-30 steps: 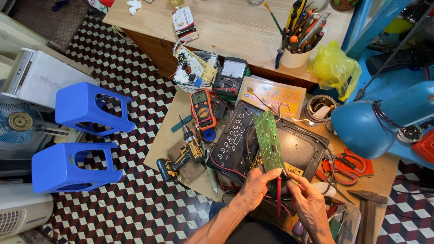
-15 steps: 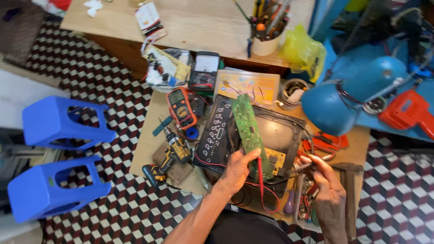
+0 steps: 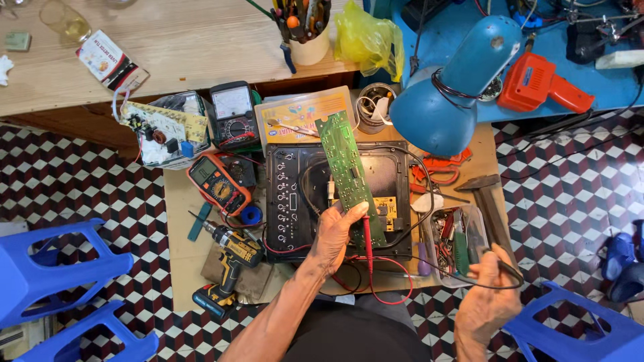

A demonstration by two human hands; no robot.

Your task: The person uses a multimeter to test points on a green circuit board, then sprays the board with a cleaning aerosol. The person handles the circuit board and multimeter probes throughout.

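Observation:
My left hand grips the near end of a long green circuit board and also pinches a red meter probe against it. The board tilts up over a black open appliance casing that lies on the low work table. My right hand is off to the right, beside a clear tray of tools, and it holds a black probe lead. Red and black wires loop between both hands.
An orange multimeter, an analogue meter and a yellow cordless drill lie left of the casing. A blue desk lamp, an orange tool, a hammer and blue plastic stools surround the table.
The view has shifted right, so everything sits further left. My right hand moved away from the board to the right and down, now with the black lead. My left hand still holds the board.

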